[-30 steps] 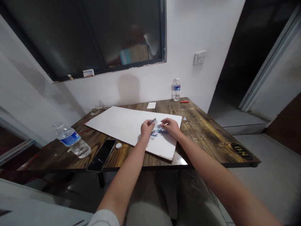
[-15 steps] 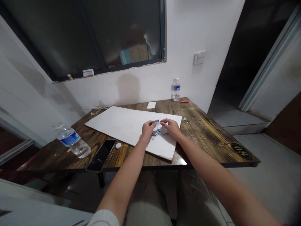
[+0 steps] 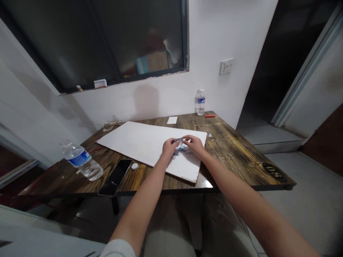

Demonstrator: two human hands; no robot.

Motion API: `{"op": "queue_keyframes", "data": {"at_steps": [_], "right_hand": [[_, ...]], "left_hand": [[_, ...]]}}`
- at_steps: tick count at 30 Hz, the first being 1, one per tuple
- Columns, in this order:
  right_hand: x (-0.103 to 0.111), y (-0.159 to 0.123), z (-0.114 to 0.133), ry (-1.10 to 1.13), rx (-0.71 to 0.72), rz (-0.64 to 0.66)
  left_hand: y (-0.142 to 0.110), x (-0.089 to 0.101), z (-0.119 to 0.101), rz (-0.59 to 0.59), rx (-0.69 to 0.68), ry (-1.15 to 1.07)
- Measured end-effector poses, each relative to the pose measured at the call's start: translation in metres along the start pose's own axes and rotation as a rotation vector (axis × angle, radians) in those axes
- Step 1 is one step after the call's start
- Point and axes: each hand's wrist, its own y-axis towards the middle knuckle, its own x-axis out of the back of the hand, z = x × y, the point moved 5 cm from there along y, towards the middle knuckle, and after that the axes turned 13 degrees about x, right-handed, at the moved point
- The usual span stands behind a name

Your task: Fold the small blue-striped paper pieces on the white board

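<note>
My left hand [image 3: 168,147] and my right hand [image 3: 195,145] meet over the near right part of a white board [image 3: 134,137]. Between their fingertips is a small dark grey-blue strip [image 3: 178,139], pinched by both hands; its exact kind is too small to make out. Just below the fingers, several small white and blue paper-like pieces [image 3: 182,149] lie on the board, partly hidden by the hands. A small pale star-shaped piece [image 3: 210,135] rests on the table to the right of my right hand.
The wooden table [image 3: 233,160] carries a tilted-looking water bottle [image 3: 81,161], a black phone [image 3: 115,177] and a white cap [image 3: 134,166] at left. Farther back are another bottle [image 3: 200,103], a red pen-like stick [image 3: 210,116], a white paper [image 3: 172,120] and a cable [image 3: 112,125].
My right fingertips have come onto the strip beside my left ones, and the strip has turned slightly. The board and the other things stay put.
</note>
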Motion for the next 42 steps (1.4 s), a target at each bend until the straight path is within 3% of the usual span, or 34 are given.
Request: {"op": "queue_keyframes", "data": {"at_steps": [25,42], "right_hand": [[-0.0040,-0.0001,-0.0044,0.041,-0.008,0.025],[-0.0030,-0.0003,-0.0019,0.022,0.014,0.033]], "left_hand": [[0.0013,-0.0002,-0.0002,-0.009,-0.021,0.054],[0.0029,-0.0013,0.0036,0.010,0.005,-0.045]]}}
